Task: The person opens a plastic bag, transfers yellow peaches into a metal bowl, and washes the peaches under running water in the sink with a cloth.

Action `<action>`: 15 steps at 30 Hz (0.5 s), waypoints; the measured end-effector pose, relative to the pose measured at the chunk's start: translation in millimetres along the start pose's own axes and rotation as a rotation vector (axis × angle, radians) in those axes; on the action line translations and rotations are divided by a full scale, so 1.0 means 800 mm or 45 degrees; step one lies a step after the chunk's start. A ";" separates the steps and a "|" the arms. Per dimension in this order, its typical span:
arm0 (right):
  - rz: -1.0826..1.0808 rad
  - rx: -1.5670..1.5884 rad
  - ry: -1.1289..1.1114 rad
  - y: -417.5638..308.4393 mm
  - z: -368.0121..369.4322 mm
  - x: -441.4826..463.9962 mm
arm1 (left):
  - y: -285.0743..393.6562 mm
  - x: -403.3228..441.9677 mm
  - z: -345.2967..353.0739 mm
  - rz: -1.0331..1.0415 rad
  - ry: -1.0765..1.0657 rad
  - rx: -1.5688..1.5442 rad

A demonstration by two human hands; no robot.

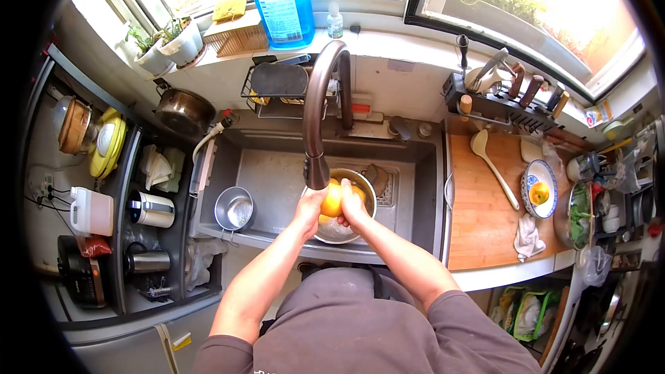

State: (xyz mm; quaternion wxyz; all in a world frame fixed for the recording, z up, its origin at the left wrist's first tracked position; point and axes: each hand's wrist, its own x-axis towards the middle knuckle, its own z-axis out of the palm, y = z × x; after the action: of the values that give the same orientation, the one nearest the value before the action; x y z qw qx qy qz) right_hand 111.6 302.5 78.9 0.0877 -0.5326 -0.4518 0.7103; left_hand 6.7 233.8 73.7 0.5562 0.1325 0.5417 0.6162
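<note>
Both of my hands are closed around an orange (332,201) beneath the dark faucet (315,118). My left hand (312,203) wraps its left side, and my right hand (354,208) grips it from the right with curled fingers. Under them stands a metal bowl (373,213) in the grey sink (277,166). More orange-yellow fruit shows in the bowl beside my fingers, partly hidden by my hands, along with what looks like water.
A small metal pot (234,209) sits at the sink's left. On the right, a wooden board (478,215) carries a ladle (495,170), a white cloth (529,239) and a blue-and-white bowl (547,166) holding a fruit. Behind the faucet is a wire rack (277,114).
</note>
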 end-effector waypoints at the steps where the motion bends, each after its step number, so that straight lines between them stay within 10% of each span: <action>1: 0.150 -0.001 -0.071 0.001 -0.005 0.006 | 0.001 -0.003 0.000 0.054 -0.082 -0.044; 9: 0.411 -0.080 -0.311 -0.014 -0.018 0.015 | 0.020 -0.007 -0.010 0.076 -0.283 0.539; 15: -0.680 -0.872 0.076 0.004 -0.019 0.025 | 0.012 -0.006 -0.005 0.246 -0.016 0.436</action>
State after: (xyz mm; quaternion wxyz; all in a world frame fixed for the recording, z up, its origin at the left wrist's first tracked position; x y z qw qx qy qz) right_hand 117.4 321.4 63.0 0.0996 -0.4158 -0.7804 0.4563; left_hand -0.1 229.6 81.5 0.4670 0.2804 0.6199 0.5648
